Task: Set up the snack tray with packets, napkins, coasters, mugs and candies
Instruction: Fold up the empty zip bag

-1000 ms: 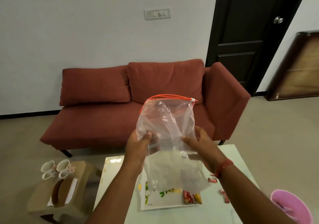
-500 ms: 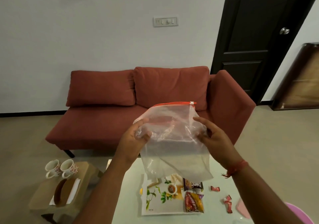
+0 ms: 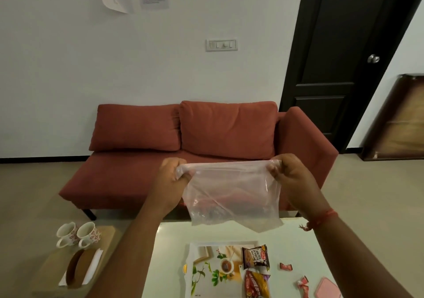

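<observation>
Between both hands' grip (image 3: 174,174), clear bag (image 3: 231,194)

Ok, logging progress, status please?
Both hands gripping empty bag, held above table. Two packets on tray. Mugs still on stool.

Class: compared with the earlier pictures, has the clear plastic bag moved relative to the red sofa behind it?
Yes. The clear plastic bag has been turned from upright to sideways, stretched between left hand and right hand, lower against the red sofa.
</observation>
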Action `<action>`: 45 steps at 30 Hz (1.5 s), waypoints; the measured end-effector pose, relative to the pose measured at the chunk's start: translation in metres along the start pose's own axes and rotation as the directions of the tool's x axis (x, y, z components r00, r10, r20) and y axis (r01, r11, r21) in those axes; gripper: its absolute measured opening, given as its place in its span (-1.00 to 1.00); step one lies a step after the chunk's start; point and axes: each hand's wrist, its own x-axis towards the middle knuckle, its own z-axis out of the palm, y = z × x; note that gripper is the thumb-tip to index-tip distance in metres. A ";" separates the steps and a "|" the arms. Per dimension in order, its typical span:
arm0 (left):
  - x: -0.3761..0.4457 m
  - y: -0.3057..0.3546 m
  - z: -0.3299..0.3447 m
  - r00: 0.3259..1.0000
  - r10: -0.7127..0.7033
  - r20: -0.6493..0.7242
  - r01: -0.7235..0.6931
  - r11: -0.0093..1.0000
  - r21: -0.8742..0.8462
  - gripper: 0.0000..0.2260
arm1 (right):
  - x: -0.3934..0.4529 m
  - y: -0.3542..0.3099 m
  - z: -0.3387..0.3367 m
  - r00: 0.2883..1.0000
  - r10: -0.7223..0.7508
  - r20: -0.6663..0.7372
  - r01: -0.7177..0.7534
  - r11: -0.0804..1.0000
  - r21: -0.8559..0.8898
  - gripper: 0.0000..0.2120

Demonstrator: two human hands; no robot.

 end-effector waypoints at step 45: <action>0.007 0.008 0.055 0.899 -0.178 0.401 0.406 0.683 -0.608 -0.70 | 0.025 0.017 0.022 0.868 0.069 0.491 -0.364 0.762 0.536 -0.74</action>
